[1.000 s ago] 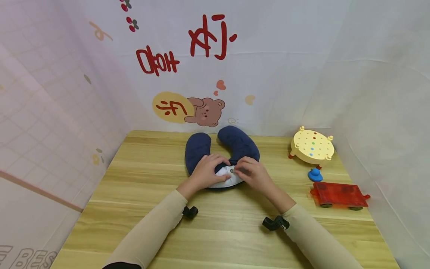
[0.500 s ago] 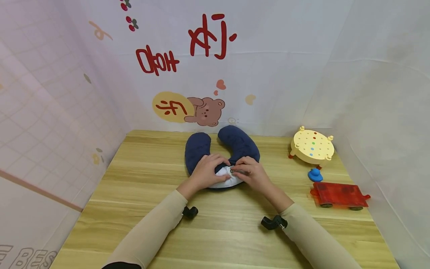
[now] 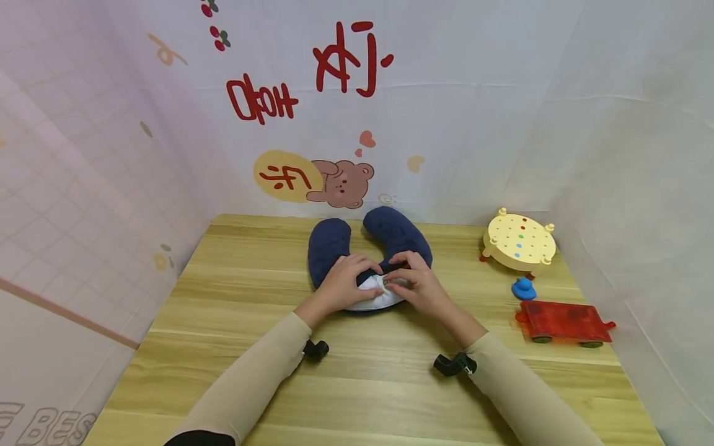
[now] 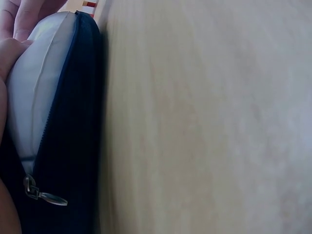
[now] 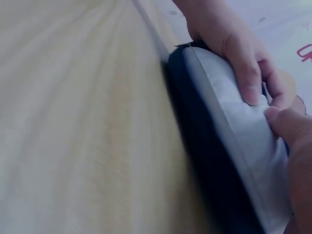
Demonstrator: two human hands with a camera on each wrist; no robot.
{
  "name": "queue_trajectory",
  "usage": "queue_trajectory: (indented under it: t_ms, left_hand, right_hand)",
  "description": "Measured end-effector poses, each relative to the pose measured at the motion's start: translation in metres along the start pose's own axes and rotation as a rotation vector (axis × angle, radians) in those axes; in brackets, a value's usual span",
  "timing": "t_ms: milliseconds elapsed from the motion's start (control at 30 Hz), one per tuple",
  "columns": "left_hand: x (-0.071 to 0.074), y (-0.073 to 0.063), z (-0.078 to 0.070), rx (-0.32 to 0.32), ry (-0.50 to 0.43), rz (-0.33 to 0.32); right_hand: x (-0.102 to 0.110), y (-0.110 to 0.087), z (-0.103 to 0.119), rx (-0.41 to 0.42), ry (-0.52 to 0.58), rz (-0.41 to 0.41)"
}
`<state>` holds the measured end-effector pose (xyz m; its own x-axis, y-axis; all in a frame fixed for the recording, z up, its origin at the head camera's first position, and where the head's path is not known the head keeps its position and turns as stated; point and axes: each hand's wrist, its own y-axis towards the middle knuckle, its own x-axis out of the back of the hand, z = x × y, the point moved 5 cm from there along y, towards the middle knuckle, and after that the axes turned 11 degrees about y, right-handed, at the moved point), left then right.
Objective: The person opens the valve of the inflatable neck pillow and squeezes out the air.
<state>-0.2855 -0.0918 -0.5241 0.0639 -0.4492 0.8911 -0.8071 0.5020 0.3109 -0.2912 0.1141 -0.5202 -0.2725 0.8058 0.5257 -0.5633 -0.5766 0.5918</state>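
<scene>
A navy U-shaped neck pillow (image 3: pixel 398 235) lies on the table, its rounded bend toward me. Its zipped cover is open along the bend, showing the white inner cushion (image 3: pixel 385 301). My left hand (image 3: pixel 341 284) grips the white fabric between thumb and fingers. Close beside it, my right hand (image 3: pixel 424 286) has its thumb and fingers bent at the same spot, pinching the fabric around a small dark spot. In the right wrist view, the left thumb (image 5: pixel 251 90) and right thumb (image 5: pixel 280 119) press the white fabric close together. A metal zip pull (image 4: pixel 51 199) hangs from the cover.
To the right on the wooden table (image 3: pixel 251 248) lie a cream perforated toy stand (image 3: pixel 519 241) on short legs, a small blue toy duck (image 3: pixel 523 289) and a red translucent toy wagon (image 3: pixel 566 323). White printed cloth walls enclose the back and sides.
My right fingers have shifted slightly and spread wider over the white fabric. The left hand and the neck pillow stay in place.
</scene>
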Motion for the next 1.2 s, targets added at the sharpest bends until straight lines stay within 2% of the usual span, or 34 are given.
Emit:
queue_trajectory:
  t_ms: [167,267,567,700,900,1033,1200]
  left_hand:
    - [-0.003,0.0,0.001,0.004,-0.037,0.019]
    - [-0.005,0.0,0.001,0.003,-0.044,0.029]
    - [-0.004,0.003,0.003,-0.015,-0.081,0.008]
    - [-0.004,0.005,0.003,-0.025,-0.111,0.02]
    - [-0.003,0.006,0.003,-0.023,-0.135,0.038]
    - [-0.002,0.006,0.003,-0.018,-0.137,0.041]
    - [-0.001,0.007,0.003,-0.01,-0.141,0.04]
  right_hand:
    - [0.002,0.004,-0.003,0.014,-0.034,0.102]
    - [0.003,0.005,-0.006,0.017,-0.031,0.129]
    - [0.002,0.003,-0.016,-0.055,0.079,0.11]
    - [0.003,0.002,-0.018,-0.084,0.118,0.097]
    - [0.004,0.003,-0.016,-0.123,0.155,0.13]
    - [0.004,0.004,-0.016,-0.13,0.166,0.138]
    - [0.002,0.005,-0.02,-0.128,0.184,0.111]
